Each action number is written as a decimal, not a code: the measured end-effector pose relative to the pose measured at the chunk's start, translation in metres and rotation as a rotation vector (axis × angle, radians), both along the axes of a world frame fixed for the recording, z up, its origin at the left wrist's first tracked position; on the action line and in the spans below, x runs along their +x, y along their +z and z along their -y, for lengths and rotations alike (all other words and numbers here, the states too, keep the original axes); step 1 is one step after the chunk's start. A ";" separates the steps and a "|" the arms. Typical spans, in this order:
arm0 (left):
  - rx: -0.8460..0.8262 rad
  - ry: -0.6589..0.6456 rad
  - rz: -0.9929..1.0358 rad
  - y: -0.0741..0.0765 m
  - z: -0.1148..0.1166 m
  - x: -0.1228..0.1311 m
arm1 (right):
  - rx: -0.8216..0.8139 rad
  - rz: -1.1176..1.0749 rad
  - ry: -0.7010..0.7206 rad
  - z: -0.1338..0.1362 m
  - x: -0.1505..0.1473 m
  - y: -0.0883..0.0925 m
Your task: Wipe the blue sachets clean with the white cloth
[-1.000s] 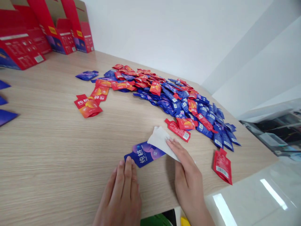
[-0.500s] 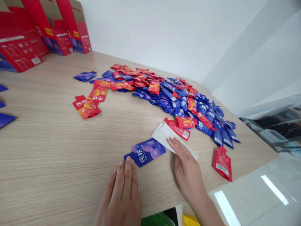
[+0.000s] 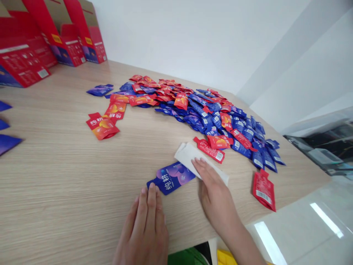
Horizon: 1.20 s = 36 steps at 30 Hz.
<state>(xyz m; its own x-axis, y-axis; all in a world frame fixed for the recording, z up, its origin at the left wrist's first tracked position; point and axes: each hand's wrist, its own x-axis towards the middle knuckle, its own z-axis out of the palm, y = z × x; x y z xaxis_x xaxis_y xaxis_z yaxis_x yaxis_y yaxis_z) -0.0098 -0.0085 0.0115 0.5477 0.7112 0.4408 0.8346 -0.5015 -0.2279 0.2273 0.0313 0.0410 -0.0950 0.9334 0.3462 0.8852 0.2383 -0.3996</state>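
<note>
A flat blue foil spout pouch (image 3: 171, 178) with a glossy printed surface lies on a wood-grain laminate table (image 3: 55, 173), angled, its spout end pointing left. The left hand (image 3: 145, 230) is held flat and open, fingers pressed together, tips at or just beside the pouch's lower edge; contact cannot be told for certain. A folded white paper-like sheet (image 3: 200, 160), soft and creased, is pressed down under the fingers of the right hand (image 3: 216, 195). No pinch is seen; the fingers are laid close together on top. The sheet is just beside the blue pouch and lies near a narrow red spout pouch (image 3: 209, 150). Beyond it, a dense heap of mixed red and blue foil pouches (image 3: 194, 106) is spread in a loose curved band. A separate red pouch (image 3: 264, 191) lies to the right, and a small group of red pouches (image 3: 102, 127) to the left. Red cardboard cartons (image 3: 66, 48) with brown inner board stand open at the far table edge.
</note>
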 end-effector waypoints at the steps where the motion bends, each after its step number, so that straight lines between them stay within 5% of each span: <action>1: -0.008 0.007 0.011 0.000 0.000 0.001 | 0.009 0.000 -0.047 0.001 0.008 0.000; 5: -0.074 0.017 0.062 0.004 0.003 0.005 | 0.070 -0.118 -0.034 0.012 -0.001 0.011; 11: -0.097 0.004 -0.082 0.012 0.004 0.000 | 0.022 -0.046 0.371 0.014 -0.061 0.015; 19: 0.047 -0.023 -0.090 -0.001 -0.003 -0.003 | 0.064 -0.068 -0.038 0.004 0.005 0.000; 22: 0.039 -0.011 -0.057 -0.001 -0.001 0.000 | 0.096 -0.138 -0.030 0.011 -0.001 0.009; 29: 0.050 -0.039 -0.099 -0.001 -0.003 -0.003 | 0.016 -0.059 0.330 0.008 -0.050 0.014; 36: 0.041 -0.032 -0.068 0.000 -0.001 -0.001 | 0.067 -0.072 -0.050 0.005 0.007 -0.002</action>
